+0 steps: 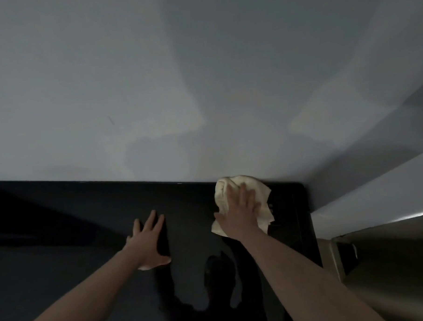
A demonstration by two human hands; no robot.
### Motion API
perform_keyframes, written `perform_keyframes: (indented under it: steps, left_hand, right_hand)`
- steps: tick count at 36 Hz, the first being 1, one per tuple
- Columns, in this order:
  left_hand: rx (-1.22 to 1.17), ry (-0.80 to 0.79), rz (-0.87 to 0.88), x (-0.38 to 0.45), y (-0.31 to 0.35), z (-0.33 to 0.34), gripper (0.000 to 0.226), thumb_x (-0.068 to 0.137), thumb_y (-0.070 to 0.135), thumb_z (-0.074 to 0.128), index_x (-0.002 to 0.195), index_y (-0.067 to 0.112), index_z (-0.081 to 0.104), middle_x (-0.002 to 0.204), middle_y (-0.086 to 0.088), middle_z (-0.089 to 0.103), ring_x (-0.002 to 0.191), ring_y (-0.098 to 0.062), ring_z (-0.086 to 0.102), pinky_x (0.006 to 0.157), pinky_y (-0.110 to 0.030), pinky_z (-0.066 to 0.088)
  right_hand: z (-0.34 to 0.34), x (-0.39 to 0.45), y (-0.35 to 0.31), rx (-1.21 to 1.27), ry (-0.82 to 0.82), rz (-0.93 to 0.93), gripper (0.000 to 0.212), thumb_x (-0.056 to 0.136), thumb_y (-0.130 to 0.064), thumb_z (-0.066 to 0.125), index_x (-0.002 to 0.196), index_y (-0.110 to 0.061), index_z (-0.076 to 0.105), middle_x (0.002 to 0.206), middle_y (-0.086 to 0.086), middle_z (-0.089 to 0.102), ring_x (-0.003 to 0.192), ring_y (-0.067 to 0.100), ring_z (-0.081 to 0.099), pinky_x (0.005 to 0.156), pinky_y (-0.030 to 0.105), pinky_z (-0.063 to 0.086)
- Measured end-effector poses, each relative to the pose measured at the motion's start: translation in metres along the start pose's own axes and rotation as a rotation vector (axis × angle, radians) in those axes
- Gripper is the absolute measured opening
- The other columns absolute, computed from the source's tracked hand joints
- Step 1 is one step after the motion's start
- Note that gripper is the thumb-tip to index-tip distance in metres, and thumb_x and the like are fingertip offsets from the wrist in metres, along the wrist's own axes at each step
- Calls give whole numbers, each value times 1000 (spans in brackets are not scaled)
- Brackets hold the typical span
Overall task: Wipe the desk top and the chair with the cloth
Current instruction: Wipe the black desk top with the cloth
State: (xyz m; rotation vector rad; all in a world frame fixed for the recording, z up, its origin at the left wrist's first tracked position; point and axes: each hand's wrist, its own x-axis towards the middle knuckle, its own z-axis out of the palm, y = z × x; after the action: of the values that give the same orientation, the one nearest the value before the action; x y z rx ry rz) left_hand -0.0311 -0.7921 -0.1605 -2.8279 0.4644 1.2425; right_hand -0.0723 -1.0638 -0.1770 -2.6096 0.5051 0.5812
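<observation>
The dark, glossy desk top [86, 214] fills the lower half of the head view and meets a pale wall at its far edge. A crumpled cream cloth [225, 186] lies near the desk's far right corner. My right hand [240, 207] presses flat on the cloth, fingers spread and pointing toward the wall. Flat on the bare desk to its left rests my left hand [149, 240], fingers apart and holding nothing. The chair is not in view.
The pale wall [202, 75] rises directly behind the desk. A second wall [376, 182] closes in on the right, beside the desk's rounded right edge [307, 216]. A beige surface [392, 261] lies lower right. The desk reflects my arms.
</observation>
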Motion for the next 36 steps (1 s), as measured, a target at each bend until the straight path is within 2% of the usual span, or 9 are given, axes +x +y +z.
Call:
perform_keyframes:
  steps: [10,15,17,20,22,24,25,33,36]
  left_hand:
    - [86,-35,-74,15,13,-4,143,73,53,84,155,19,-28,163,-6,-33,146,-59,-6,117,-57,31]
    - [91,-48,-77,13,16,-8,144,73,52,85,154,20,-30,163,-4,-34,146,-60,-6,115,-56,35]
    - [90,-44,-80,11,15,-8,145,72,53,86,154,20,-29,163,-2,-34,146,-60,-6,115,-56,36]
    - [85,-35,-73,11,15,-9,145,72,52,86,154,22,-29,162,0,-35,146,-59,-7,113,-55,39]
    - [77,-37,-74,9,15,-10,144,73,50,86,154,23,-29,162,1,-36,147,-57,-8,111,-55,40]
    - [77,-32,-67,8,14,-10,144,72,51,86,155,24,-29,161,2,-36,148,-56,-9,110,-54,42]
    - [79,-27,-59,8,12,-10,144,72,51,86,155,25,-29,161,3,-36,148,-56,-9,110,-53,43]
    - [179,-16,87,5,-21,-18,137,72,58,82,157,31,-21,164,10,-29,151,-48,-10,109,-52,43]
    - [200,-54,169,3,-43,-25,135,72,49,86,158,33,-17,164,12,-26,152,-44,-12,118,-60,28]
  right_hand:
    - [-10,-2,78,-38,66,-4,86,100,-42,44,157,-34,-20,167,6,-23,153,30,-21,123,50,-11]
    - [-17,5,155,-157,160,131,77,84,-42,48,154,-12,40,164,23,22,146,49,28,113,63,27]
    - [-12,7,191,-341,143,61,52,83,-37,47,114,-5,74,156,33,31,137,60,35,104,65,37]
    - [-17,-3,197,-408,288,-164,29,79,-18,49,59,-2,64,135,43,50,118,70,47,86,70,48]
    - [-31,-9,172,-173,307,-44,24,85,-11,54,93,-10,76,148,35,42,132,62,39,98,70,43]
    - [-28,-9,148,8,266,221,64,93,-18,59,154,-25,39,167,16,15,151,45,16,116,60,27]
    - [-22,-8,139,43,222,297,77,96,-23,57,161,-29,16,170,9,3,154,40,6,118,58,20]
    - [17,-9,29,143,90,358,76,106,-35,39,158,-30,-16,167,2,-20,152,40,-16,118,65,1]
    - [36,-4,-20,114,51,281,77,105,-35,36,157,-30,-20,166,1,-25,151,41,-20,118,66,-3]
